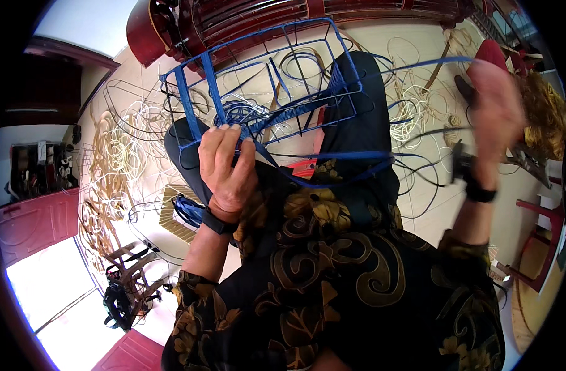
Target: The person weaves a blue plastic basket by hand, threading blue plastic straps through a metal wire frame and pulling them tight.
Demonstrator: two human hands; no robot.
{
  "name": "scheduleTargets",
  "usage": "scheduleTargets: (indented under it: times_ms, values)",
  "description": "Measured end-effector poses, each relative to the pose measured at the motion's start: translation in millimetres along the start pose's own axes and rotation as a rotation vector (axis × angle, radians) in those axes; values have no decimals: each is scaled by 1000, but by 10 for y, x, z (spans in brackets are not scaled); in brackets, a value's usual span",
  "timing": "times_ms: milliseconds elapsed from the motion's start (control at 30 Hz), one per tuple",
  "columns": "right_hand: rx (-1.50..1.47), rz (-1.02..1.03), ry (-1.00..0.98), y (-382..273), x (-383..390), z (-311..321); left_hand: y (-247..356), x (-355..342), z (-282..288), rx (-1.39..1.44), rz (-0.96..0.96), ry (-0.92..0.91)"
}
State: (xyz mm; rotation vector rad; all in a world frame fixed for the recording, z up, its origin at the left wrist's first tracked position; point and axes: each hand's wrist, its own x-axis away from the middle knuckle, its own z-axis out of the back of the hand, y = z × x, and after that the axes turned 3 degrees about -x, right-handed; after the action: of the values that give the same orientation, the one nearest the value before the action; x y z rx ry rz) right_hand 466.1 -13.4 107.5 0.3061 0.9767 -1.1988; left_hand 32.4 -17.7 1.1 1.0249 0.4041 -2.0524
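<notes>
A rectangular wire frame [301, 77], its bars partly wrapped in blue strapping, rests tilted across my knees. At its near left rim, my left hand [227, 164] is closed, fingers curled over the rim and the blue weave there. Far out to the right, my right hand [496, 114] is raised and blurred. A blue plastic strap [419, 63] runs from the frame up to its fingertips, which appear closed on it. Another loop of blue strap [344, 182] hangs across my lap, below the frame. Motion hides the exact finger positions of the right hand.
Tangled beige and white strips [119, 148] cover the floor at left, with more coils [419, 117] at right. A dark red wooden bench [246, 28] stands ahead. A blue strap bundle [187, 210] lies by my left wrist; a red stool [533, 247] stands at right.
</notes>
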Motion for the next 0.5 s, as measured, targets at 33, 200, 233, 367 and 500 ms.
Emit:
scheduleTargets:
  times_ms: [33, 200, 233, 367, 500]
  values:
    - [105, -59, 57, 463, 4, 630, 1, -53, 7, 12, -5, 0]
    - [869, -617, 143, 2122, 792, 3713, -14, -62, -53, 38, -37, 52]
    - [990, -742, 102, 2264, 899, 4057, -6, -57, -43, 35, -25, 46]
    - [958, -776, -39, 2352, 962, 3753, -1, -10, -104, 29, -11, 75]
    - [256, -527, -125, 1133, 533, 1093, 29, -68, -28, 10, -35, 34]
